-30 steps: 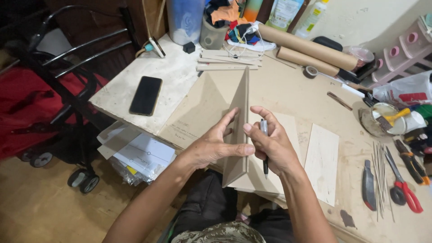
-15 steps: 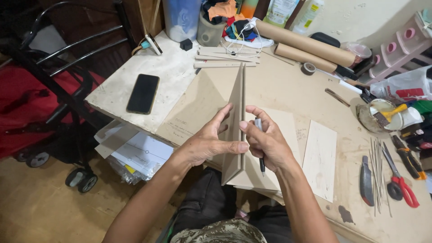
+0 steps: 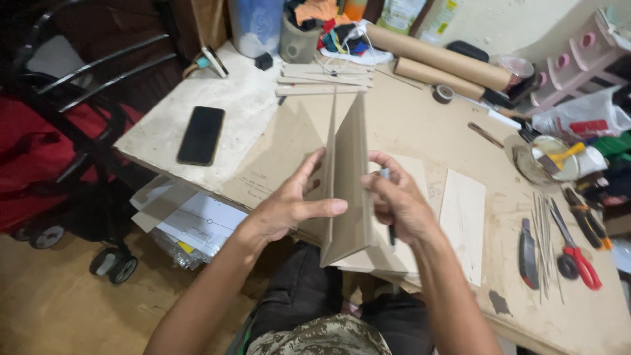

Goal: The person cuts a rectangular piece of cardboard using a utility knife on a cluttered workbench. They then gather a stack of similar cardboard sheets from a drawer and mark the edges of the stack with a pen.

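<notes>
Both hands hold a folded sheet of brown cardboard [image 3: 350, 177] upright on edge over the near side of the worktable [image 3: 420, 125]. My left hand [image 3: 292, 204] grips its left face, thumb pressed across the near face. My right hand [image 3: 397, 200] clamps the right side and also has a dark pen [image 3: 390, 227] tucked between its fingers, tip pointing down. Under the hands lie flat cardboard pieces, a pale rectangular one [image 3: 463, 220] to the right.
A black phone [image 3: 201, 135] lies on the white board at left. Cardboard tubes [image 3: 437, 56], wooden strips [image 3: 325, 75], a tape roll [image 3: 444, 93] stand at the back. Red-handled scissors [image 3: 578, 253], pliers [image 3: 588, 220], a knife [image 3: 528, 253], thin rods lie right. A pushchair frame [image 3: 79, 105] stands at left.
The folded cardboard has been raised more upright and drawn slightly nearer; my left thumb now lies across its near face. Both hands keep their grip.
</notes>
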